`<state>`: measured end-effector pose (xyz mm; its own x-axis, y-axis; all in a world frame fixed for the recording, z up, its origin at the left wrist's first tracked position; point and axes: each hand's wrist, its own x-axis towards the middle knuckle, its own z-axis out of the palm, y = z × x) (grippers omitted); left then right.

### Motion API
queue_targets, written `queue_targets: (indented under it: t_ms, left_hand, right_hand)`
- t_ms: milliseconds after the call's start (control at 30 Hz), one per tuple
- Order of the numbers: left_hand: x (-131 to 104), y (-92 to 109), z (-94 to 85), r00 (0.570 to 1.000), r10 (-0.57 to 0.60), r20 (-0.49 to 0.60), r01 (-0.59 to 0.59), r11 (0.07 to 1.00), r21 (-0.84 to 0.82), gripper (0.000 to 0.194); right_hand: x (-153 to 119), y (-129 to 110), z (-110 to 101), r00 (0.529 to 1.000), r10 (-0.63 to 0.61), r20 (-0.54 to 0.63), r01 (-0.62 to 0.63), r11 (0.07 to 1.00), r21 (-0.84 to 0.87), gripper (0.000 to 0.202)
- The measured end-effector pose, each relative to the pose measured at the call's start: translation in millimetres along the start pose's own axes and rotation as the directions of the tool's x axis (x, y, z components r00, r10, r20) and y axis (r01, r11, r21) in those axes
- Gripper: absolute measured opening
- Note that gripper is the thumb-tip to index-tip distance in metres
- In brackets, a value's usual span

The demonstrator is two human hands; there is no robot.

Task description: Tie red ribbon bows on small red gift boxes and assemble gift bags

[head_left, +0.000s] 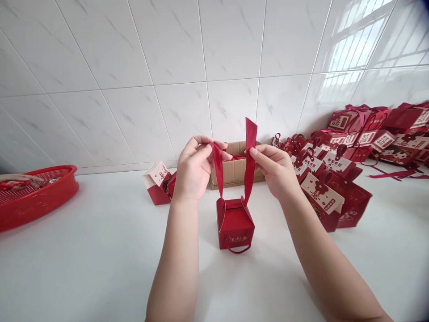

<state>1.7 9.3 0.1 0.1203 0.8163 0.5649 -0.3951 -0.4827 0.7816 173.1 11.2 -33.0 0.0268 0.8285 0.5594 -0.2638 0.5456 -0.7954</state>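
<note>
A small red gift box point(236, 219) stands upright on the white table, with gold lettering and a red cord handle on its front. A red ribbon point(248, 174) comes up from its top in two lengths. My left hand point(197, 165) pinches the left length, which folds over the fingers. Between thumb and fingers, my right hand point(273, 165) holds the right length, its slanted end sticking up above the grip. Both hands are above the box and apart from it.
Behind the box is an open cardboard box point(231, 173) with red things inside. A red and cream box point(159, 183) stands left of it. Many red gift boxes point(355, 197) crowd the right. At far left, another person's hand point(28, 180) reaches over a red basket point(43, 197).
</note>
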Motion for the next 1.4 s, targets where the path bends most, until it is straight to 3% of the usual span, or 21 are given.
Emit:
queue_targets:
  t_ms: [133,300,500,633,833,1200,1400]
  left_hand:
    - [2.4,-1.5,0.3,0.999,-0.003,-0.054,0.000,0.999,-0.051,0.012]
    - [3.3,-6.4,-1.3,0.984,0.097,-0.147,-0.091,0.995,0.047,0.036]
    - [1.3,-9.0,2.6,0.979,0.163,-0.123,-0.145,0.979,0.144,0.022]
    - [1.3,-9.5,4.4,0.966,0.153,-0.208,-0.124,0.982,0.144,0.013]
    - [-0.8,-7.5,7.4,0.968,0.087,-0.237,-0.065,0.993,0.099,0.013]
    - [2.0,-12.6,10.9,0.960,0.193,-0.202,-0.175,0.979,0.104,0.010]
    - [4.9,-21.4,18.3,0.954,0.243,-0.178,-0.219,0.965,0.144,0.014]
  right_hand:
    - [0.4,-1.0,0.8,1.000,-0.011,-0.001,0.011,1.000,0.012,0.017]
    - [1.0,-1.0,1.5,1.000,-0.026,-0.011,0.027,1.000,0.009,0.016]
    - [0.0,-1.5,3.1,0.998,-0.059,-0.036,0.059,0.998,-0.006,0.015]
    - [-0.6,-3.0,3.2,0.994,-0.080,-0.069,0.076,0.996,-0.051,0.015]
    - [-2.2,-4.7,2.9,0.992,-0.092,-0.088,0.086,0.994,-0.070,0.015]
    - [-3.0,-12.7,-1.7,0.988,-0.111,-0.106,0.108,0.994,-0.033,0.020]
    - [-7.6,-16.3,4.3,0.997,-0.068,-0.044,0.066,0.997,-0.048,0.030]
